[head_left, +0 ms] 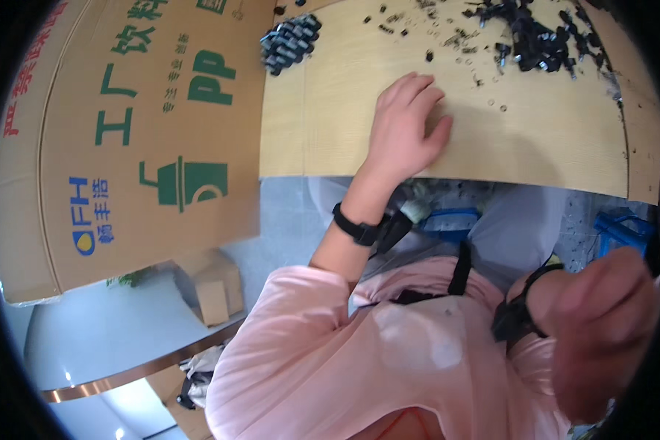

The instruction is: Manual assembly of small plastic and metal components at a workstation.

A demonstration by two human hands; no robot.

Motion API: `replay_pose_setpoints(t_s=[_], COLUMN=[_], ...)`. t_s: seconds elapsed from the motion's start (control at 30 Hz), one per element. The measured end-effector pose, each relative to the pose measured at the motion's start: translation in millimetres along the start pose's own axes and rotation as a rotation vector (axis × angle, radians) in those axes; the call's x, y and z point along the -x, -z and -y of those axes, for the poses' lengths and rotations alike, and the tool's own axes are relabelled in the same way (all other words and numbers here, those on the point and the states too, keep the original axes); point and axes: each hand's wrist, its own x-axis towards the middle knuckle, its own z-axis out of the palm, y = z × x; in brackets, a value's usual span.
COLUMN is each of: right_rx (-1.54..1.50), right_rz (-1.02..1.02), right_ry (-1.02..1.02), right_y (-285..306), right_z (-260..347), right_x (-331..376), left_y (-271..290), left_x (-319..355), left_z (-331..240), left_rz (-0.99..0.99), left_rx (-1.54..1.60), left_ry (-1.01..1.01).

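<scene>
My left hand (411,128) lies palm down on the light wooden table (323,125) near its front edge. Its fingers are loosely stretched, the thumb stands apart, and nothing shows in its grasp. My right hand (609,315) is raised off the table at the far right, close to the camera and blurred; its fingers cannot be made out. Beyond my left hand, small dark bits and thin rings (504,108) lie scattered. A heap of small black parts with shiny metal ends (539,40) sits at the back right. Dark cylindrical pieces (290,42) are stacked neatly at the back left.
A big cardboard box (147,139) with green printing stands against the table's left side. Under the table edge are blue plastic stools (623,227). A smaller carton (213,290) stands on the floor at the lower left. Black bands (356,226) circle my wrists.
</scene>
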Motion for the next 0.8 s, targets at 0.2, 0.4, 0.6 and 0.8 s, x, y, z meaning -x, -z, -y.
replay_pose_setpoints(t_s=[0.2, 0.4, 0.6, 0.8], right_rx=[0.038, 0.034, 0.059, 0.073], right_rz=[-0.029, -0.042, -0.014, -0.001], right_ry=[-0.028, 0.022, 0.048, 0.059], right_y=[-17.6, -3.4, 22.6, 30.3], right_z=[-7.0, -1.4, 9.1, 1.6], right_x=[11.6, 13.7, 16.1, 17.3], left_y=[0.3, 0.8, 2.2, 3.4], left_x=[-1.3, -1.3, -3.6, -5.6], left_z=[-2.6, -3.2, -6.6, -11.2], left_rz=[-0.005, 0.012, 0.019, 0.060], left_rx=[-0.027, -0.024, -0.033, -0.032], left_ry=[0.000, -0.001, 0.025, 0.075])
